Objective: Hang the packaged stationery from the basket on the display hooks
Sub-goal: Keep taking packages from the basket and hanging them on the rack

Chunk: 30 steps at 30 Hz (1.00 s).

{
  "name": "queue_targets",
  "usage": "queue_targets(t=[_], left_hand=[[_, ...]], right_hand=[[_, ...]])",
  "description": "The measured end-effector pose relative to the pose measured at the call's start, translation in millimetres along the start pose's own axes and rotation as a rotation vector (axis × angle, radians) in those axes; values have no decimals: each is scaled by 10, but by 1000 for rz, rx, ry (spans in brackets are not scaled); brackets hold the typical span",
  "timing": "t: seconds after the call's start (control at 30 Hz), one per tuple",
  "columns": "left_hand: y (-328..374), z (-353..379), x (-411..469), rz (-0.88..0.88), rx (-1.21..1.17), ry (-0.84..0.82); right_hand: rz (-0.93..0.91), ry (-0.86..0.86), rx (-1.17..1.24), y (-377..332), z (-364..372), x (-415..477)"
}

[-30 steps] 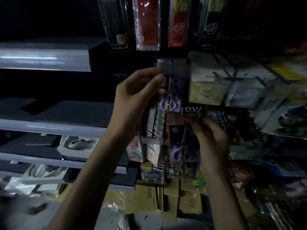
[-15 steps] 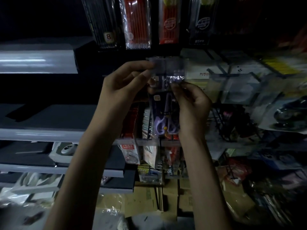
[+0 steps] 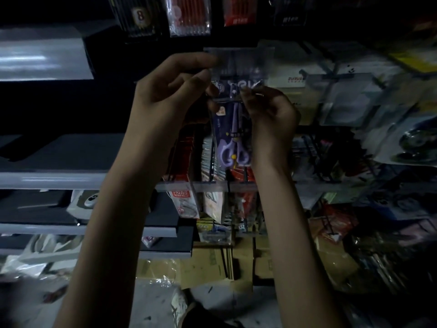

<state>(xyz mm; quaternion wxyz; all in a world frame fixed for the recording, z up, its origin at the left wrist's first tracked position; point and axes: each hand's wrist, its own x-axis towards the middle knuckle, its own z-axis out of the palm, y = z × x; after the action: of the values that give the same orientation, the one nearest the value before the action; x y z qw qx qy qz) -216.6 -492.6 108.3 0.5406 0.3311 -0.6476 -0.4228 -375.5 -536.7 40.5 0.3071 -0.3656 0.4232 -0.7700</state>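
Observation:
A clear pack of purple-handled scissors (image 3: 233,136) hangs upright at the middle of the dim display rack. My left hand (image 3: 172,91) pinches the pack's upper left edge, its forefinger reaching up to the clear plastic label holder (image 3: 238,60) at the front of a display hook. My right hand (image 3: 272,114) pinches the pack's top right, beside the header card. The hook itself is hidden behind the label holder. No basket is in view.
Packs of pens and pencils (image 3: 189,17) hang on hooks above. Red and white packs (image 3: 184,176) hang just below and behind the scissors. Grey shelves (image 3: 47,178) run along the left. Wire hooks with mixed packaged goods (image 3: 354,95) fill the right. Cardboard boxes (image 3: 212,263) stand on the floor.
My right hand rose from the lower packs to the top of the scissors pack and now pinches it. Both hands and the pack sit a little higher against the label holder.

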Motion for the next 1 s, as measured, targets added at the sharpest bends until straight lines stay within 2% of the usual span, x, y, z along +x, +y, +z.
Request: queue_targets(t=[0.3, 0.47, 0.67, 0.8, 0.87, 1.0], left_hand=[[-85, 0, -74, 53, -35, -6], [-217, 12, -206, 60, 2, 45], [-471, 31, -320, 13, 34, 89], [-763, 52, -264, -13, 157, 218], [-891, 77, -210, -48, 141, 273], [-1046, 163, -151, -93, 47, 252]], right_hand=[[-17, -31, 26, 128, -38, 61], [21, -5, 38, 172, -42, 111], [71, -25, 27, 138, -66, 104], [85, -14, 19, 111, -69, 123], [94, -20, 24, 103, -68, 122], [116, -18, 40, 100, -49, 103]])
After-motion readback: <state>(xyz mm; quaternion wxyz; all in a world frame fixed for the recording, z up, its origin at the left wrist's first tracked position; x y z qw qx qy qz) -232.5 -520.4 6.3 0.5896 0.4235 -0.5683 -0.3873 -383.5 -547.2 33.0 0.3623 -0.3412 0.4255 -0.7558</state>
